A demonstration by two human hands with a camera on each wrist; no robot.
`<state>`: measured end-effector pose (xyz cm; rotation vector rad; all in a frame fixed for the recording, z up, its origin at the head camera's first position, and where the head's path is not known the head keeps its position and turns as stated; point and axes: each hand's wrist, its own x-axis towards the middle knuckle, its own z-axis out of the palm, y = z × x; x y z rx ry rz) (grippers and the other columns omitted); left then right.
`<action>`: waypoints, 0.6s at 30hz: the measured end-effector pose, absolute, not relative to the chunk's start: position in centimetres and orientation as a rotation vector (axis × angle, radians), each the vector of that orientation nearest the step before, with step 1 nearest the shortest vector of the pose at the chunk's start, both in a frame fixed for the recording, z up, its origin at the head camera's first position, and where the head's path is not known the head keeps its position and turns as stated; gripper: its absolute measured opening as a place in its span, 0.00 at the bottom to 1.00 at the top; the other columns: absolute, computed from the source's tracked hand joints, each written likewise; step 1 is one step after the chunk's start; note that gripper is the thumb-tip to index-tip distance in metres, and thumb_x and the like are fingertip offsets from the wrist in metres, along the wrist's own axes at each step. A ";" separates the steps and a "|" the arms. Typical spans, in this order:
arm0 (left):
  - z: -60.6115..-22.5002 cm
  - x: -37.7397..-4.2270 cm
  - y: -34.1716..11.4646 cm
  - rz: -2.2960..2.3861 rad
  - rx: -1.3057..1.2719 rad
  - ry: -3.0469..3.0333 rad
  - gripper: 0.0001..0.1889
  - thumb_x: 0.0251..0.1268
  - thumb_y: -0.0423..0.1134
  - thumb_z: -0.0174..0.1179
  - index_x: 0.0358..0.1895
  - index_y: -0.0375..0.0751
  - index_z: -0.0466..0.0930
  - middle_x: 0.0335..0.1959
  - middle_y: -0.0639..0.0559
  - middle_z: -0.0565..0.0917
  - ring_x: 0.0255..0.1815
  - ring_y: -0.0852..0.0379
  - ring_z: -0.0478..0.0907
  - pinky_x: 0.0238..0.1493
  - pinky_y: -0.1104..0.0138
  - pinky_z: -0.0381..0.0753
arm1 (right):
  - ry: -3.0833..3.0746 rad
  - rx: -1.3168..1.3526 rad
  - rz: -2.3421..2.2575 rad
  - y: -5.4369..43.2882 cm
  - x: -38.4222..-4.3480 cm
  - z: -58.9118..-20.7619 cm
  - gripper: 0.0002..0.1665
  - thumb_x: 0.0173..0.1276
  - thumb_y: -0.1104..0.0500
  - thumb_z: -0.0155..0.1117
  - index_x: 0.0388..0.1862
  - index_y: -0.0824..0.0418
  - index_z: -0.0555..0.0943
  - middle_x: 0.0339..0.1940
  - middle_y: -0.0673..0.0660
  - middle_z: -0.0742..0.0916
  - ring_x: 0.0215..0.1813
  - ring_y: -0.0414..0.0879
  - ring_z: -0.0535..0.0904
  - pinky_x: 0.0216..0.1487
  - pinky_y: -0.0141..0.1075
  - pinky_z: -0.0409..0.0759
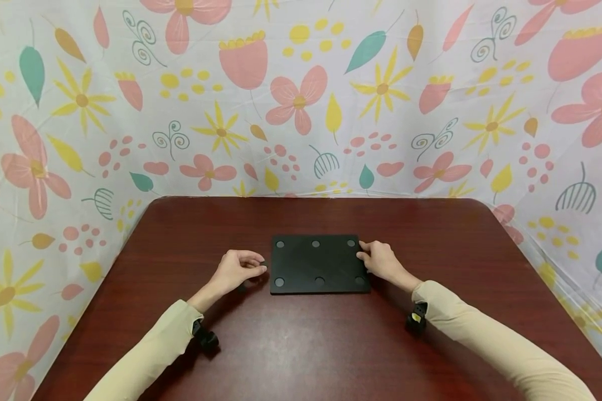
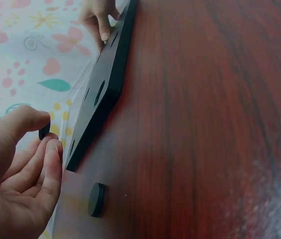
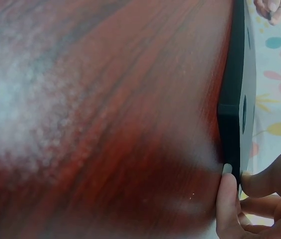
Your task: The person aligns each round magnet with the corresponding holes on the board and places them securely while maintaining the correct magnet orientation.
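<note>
A loose black disc [image 2: 96,200] is lying on the desk [image 1: 291,345], at six o'clock from the left hand [image 1: 237,268], whose grip is pinching a second black disc [image 2: 44,129]. At three o'clock, just beside that hand, a black rectangular board [image 1: 318,264] with six round recesses [image 1: 279,282] is resting on the desk. On its three o'clock edge, the right hand [image 1: 382,262] is clasping it in a firm grip.

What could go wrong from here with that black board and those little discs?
The small disc that the left hand pinches might slip and drop. The loose disc lies on the table near that hand, which could knock it away. The black board may swivel if pushed at its left end, since the right hand grips only the opposite edge.
</note>
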<state>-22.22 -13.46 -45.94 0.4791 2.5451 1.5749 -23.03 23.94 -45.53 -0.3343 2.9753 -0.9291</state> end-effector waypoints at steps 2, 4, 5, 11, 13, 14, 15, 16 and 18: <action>-46.1 -22.3 -13.4 1.579 0.508 2.564 0.10 0.56 0.37 0.70 0.40 0.37 0.86 0.32 0.49 0.88 0.30 0.61 0.83 0.33 0.69 0.81 | 2.974 -0.340 -0.927 23.9 -23.1 -45.5 0.24 0.71 0.65 0.57 0.62 0.79 0.71 0.56 0.76 0.79 0.16 0.41 0.78 0.18 0.31 0.75; -46.2 -22.3 -13.4 1.581 0.533 2.579 0.11 0.55 0.37 0.70 0.40 0.36 0.86 0.31 0.48 0.88 0.30 0.62 0.83 0.33 0.69 0.81 | 2.967 -0.341 -0.928 23.9 -23.1 -45.5 0.25 0.71 0.65 0.57 0.63 0.79 0.71 0.57 0.76 0.79 0.16 0.42 0.78 0.18 0.31 0.75; -46.2 -22.3 -13.4 1.580 0.526 2.581 0.11 0.55 0.37 0.70 0.40 0.36 0.86 0.31 0.48 0.88 0.30 0.62 0.83 0.33 0.69 0.81 | 2.962 -0.339 -0.931 23.9 -23.1 -45.5 0.25 0.71 0.65 0.57 0.63 0.78 0.71 0.56 0.76 0.80 0.16 0.42 0.79 0.18 0.31 0.75; -45.9 -22.3 -13.0 1.559 0.464 2.557 0.11 0.55 0.37 0.71 0.41 0.38 0.87 0.34 0.46 0.88 0.32 0.60 0.84 0.36 0.69 0.81 | 2.956 -0.339 -0.927 23.9 -23.2 -45.5 0.25 0.72 0.65 0.57 0.63 0.78 0.70 0.53 0.76 0.81 0.17 0.41 0.79 0.19 0.31 0.76; -45.9 -22.3 -12.9 1.563 0.462 2.538 0.11 0.55 0.37 0.71 0.42 0.38 0.87 0.34 0.45 0.88 0.32 0.59 0.84 0.35 0.69 0.81 | 2.960 -0.339 -0.920 23.9 -23.2 -45.5 0.25 0.71 0.65 0.57 0.63 0.78 0.70 0.53 0.76 0.82 0.17 0.40 0.79 0.19 0.31 0.76; -46.0 -22.3 -12.8 1.564 0.462 2.531 0.11 0.55 0.37 0.71 0.42 0.38 0.86 0.34 0.45 0.88 0.32 0.59 0.84 0.35 0.69 0.81 | 2.962 -0.337 -0.919 23.9 -23.2 -45.6 0.25 0.71 0.65 0.57 0.63 0.78 0.70 0.53 0.76 0.82 0.17 0.40 0.79 0.19 0.31 0.76; -46.0 -22.3 -12.7 1.564 0.462 2.526 0.11 0.56 0.37 0.70 0.42 0.38 0.86 0.34 0.45 0.88 0.32 0.59 0.83 0.35 0.69 0.81 | 2.960 -0.334 -0.922 23.9 -23.2 -45.6 0.25 0.71 0.65 0.57 0.63 0.78 0.70 0.53 0.76 0.82 0.17 0.40 0.79 0.19 0.31 0.76; -46.1 -22.2 -12.7 1.562 0.462 2.523 0.11 0.56 0.37 0.70 0.42 0.38 0.86 0.34 0.46 0.88 0.32 0.59 0.84 0.35 0.69 0.82 | 2.960 -0.329 -0.922 23.9 -23.2 -45.6 0.25 0.71 0.65 0.57 0.63 0.78 0.70 0.52 0.76 0.82 0.17 0.40 0.79 0.19 0.30 0.76; -46.1 -22.2 -12.6 1.564 0.459 2.516 0.11 0.56 0.37 0.70 0.42 0.38 0.86 0.34 0.46 0.88 0.32 0.59 0.83 0.35 0.69 0.81 | 2.957 -0.327 -0.924 24.0 -23.2 -45.6 0.25 0.71 0.65 0.57 0.64 0.78 0.70 0.53 0.76 0.82 0.17 0.41 0.79 0.19 0.30 0.76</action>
